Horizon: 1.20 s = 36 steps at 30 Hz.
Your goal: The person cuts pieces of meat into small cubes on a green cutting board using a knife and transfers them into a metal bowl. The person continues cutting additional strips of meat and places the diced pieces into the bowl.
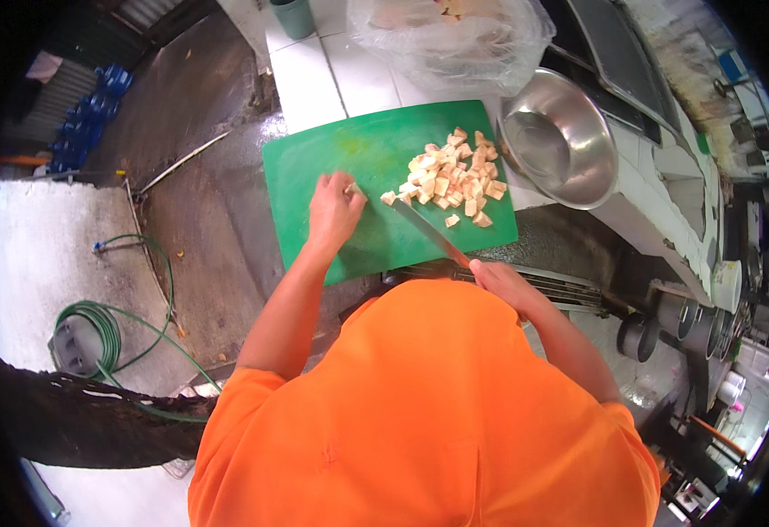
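Observation:
A green cutting board (318, 224) lies before me, jutting past the near edge of the white tiled counter (305, 82). Diced pale food, seemingly cooked meat (447, 181), is heaped on its right half. My right hand (502, 283) grips a kitchen knife (430, 230) by its reddish handle; the blade slants up and left, its tip at a cube on the pile's left side. My left hand (337, 209), slightly blurred, is over the board left of the pile. Its fingers curl around a small pale piece (353, 189), mostly hidden by the hand.
A stainless steel bowl (559, 141) stands tilted against the board's right side. Beyond the board sits a clear plastic bag (450, 49) with food inside, and a grey-green cup (293, 18). A coiled green hose (88, 336) and several blue water jugs (88, 118) are at left.

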### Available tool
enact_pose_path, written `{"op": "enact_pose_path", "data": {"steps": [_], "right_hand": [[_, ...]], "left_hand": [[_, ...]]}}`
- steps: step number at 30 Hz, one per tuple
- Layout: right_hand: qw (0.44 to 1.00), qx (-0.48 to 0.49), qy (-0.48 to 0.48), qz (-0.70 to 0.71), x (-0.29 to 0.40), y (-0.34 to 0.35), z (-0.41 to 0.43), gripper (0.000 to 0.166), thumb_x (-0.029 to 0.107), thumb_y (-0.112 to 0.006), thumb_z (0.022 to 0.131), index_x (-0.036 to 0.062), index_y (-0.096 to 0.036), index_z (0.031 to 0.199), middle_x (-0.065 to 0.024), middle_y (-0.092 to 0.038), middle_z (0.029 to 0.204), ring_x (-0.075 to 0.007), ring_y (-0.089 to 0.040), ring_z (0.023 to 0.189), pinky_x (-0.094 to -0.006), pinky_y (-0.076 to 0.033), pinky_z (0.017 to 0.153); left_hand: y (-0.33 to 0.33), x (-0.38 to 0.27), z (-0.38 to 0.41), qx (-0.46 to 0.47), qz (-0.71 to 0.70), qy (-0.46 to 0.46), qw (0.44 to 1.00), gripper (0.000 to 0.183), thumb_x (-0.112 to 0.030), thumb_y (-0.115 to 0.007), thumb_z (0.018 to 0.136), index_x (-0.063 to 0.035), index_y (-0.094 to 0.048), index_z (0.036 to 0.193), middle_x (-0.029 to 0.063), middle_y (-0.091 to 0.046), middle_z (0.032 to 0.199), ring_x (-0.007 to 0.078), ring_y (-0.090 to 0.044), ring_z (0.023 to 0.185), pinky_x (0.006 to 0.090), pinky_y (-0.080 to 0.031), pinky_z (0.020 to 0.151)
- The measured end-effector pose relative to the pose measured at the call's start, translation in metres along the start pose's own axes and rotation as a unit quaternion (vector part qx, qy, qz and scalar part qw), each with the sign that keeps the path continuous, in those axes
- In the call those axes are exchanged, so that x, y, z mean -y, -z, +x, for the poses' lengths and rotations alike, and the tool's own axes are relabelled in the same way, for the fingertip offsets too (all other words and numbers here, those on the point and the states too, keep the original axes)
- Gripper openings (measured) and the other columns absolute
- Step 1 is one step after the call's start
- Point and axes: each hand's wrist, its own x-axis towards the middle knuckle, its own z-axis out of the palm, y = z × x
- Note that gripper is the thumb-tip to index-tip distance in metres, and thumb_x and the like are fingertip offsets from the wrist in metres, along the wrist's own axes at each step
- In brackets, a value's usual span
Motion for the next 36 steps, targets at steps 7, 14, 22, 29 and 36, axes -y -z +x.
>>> {"op": "enact_pose_path", "data": {"steps": [7,14,22,29,36], "right_hand": [[0.975,-0.065,-0.041,0.206,-0.008,0.020,-0.041,0.048,0.049,-0.045,0.100,0.0037,-0.054,0.085,-0.0027,-0.050,0.070,-0.0123,-0.049,0.062,-0.0312,-0.042,0.056],[0.972,-0.100,-0.084,0.194,-0.072,0.039,-0.084,0.036,0.039,-0.055,0.097,0.0048,-0.053,0.087,-0.0003,-0.049,0.065,-0.0099,-0.047,0.052,-0.0286,-0.040,0.049],[0.928,-0.030,-0.070,0.365,-0.148,0.035,-0.069,0.037,0.040,-0.053,0.101,0.0072,-0.051,0.084,0.0010,-0.046,0.062,-0.0103,-0.045,0.050,-0.0263,-0.038,0.047],[0.877,0.074,-0.031,0.474,-0.158,0.037,-0.030,0.040,0.041,-0.050,0.102,0.0075,-0.049,0.080,0.0001,-0.046,0.061,-0.0110,-0.043,0.049,-0.0268,-0.036,0.044],[0.875,0.041,-0.034,0.482,-0.140,0.022,-0.022,0.039,0.040,-0.052,0.100,0.0071,-0.050,0.079,-0.0003,-0.046,0.061,-0.0108,-0.044,0.054,-0.0274,-0.036,0.047]], "left_hand": [[-0.018,-0.060,-0.010,0.127,-0.016,-0.020,0.992,0.052,-0.024,-0.074,0.078,-0.0029,-0.057,0.122,0.0220,-0.057,0.111,0.0388,-0.060,0.100,0.0454,-0.051,0.085],[-0.027,-0.097,0.027,0.108,0.028,-0.115,0.987,0.062,-0.036,-0.076,0.078,-0.0044,-0.056,0.128,0.0208,-0.057,0.119,0.0400,-0.054,0.112,0.0457,-0.046,0.096],[-0.096,-0.169,0.095,0.261,0.186,-0.192,0.928,0.100,-0.069,-0.072,0.069,-0.0091,-0.045,0.144,0.0180,-0.041,0.147,0.0405,-0.037,0.137,0.0525,-0.033,0.111],[-0.134,-0.175,0.099,0.223,0.265,-0.172,0.922,0.084,-0.059,-0.077,0.068,-0.0212,-0.053,0.139,0.0136,-0.047,0.140,0.0377,-0.041,0.131,0.0526,-0.037,0.105],[-0.127,-0.184,0.095,0.206,0.258,-0.150,0.932,0.070,-0.059,-0.073,0.073,-0.0240,-0.060,0.132,0.0092,-0.048,0.140,0.0364,-0.042,0.130,0.0515,-0.038,0.104]]}}
